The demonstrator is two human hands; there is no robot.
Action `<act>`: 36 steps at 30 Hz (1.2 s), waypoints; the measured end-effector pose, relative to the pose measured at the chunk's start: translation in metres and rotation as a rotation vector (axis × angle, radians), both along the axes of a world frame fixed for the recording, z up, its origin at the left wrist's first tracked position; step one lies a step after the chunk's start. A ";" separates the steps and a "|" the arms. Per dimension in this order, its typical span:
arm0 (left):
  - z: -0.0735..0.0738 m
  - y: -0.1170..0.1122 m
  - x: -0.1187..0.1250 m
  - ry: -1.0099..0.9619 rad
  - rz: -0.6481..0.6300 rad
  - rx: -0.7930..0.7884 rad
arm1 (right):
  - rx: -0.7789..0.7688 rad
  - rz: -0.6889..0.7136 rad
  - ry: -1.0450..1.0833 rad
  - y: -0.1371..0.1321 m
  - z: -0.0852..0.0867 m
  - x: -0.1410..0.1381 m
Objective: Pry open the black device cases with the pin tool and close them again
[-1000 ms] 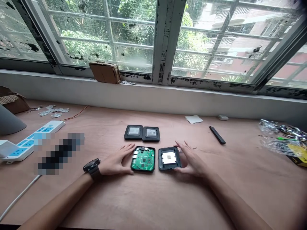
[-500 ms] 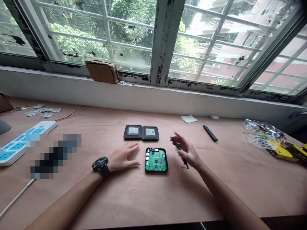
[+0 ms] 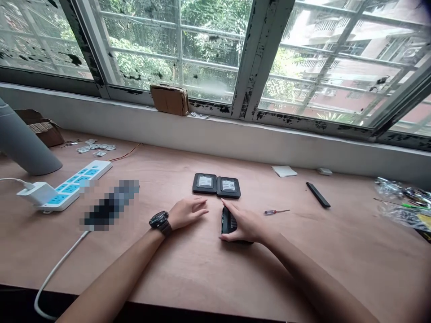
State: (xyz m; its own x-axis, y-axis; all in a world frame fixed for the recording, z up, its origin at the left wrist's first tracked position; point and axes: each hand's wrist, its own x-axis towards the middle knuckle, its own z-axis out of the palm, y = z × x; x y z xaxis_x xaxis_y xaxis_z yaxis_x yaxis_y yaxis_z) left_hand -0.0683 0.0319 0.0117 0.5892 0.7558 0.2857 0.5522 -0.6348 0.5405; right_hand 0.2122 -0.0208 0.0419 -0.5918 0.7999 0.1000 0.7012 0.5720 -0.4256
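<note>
Two black device cases (image 3: 216, 186) lie touching just ahead of the left hand (image 3: 188, 212) and the right hand (image 3: 244, 226), blocking the way forward. A tilted black case (image 3: 228, 223) stands between the hands, under the right palm. Rightward, a hand could pass between the small screwdriver (image 3: 276, 211) and the black bar (image 3: 318, 194). The plywood surface (image 3: 303, 269) gives wide room toward its near edge.

Dark flat device (image 3: 228, 222) mostly hidden under the right hand (image 3: 244, 226); pixelated blur (image 3: 111, 205) on the tabletop (image 3: 188, 269), unreadable; plastic bag (image 3: 402, 204) cut off at the right edge.
</note>
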 end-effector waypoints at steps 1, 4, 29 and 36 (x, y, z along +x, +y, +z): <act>-0.001 0.000 0.001 -0.006 -0.001 0.002 | -0.003 -0.003 0.002 0.000 -0.002 0.000; -0.003 0.001 0.001 -0.017 -0.007 -0.002 | 0.006 -0.005 0.005 -0.001 -0.005 0.000; -0.006 0.003 -0.002 -0.037 -0.019 -0.030 | 0.041 0.027 -0.064 -0.004 -0.004 -0.005; -0.006 0.003 -0.001 -0.044 -0.015 -0.017 | 0.027 0.052 -0.043 -0.004 -0.004 -0.002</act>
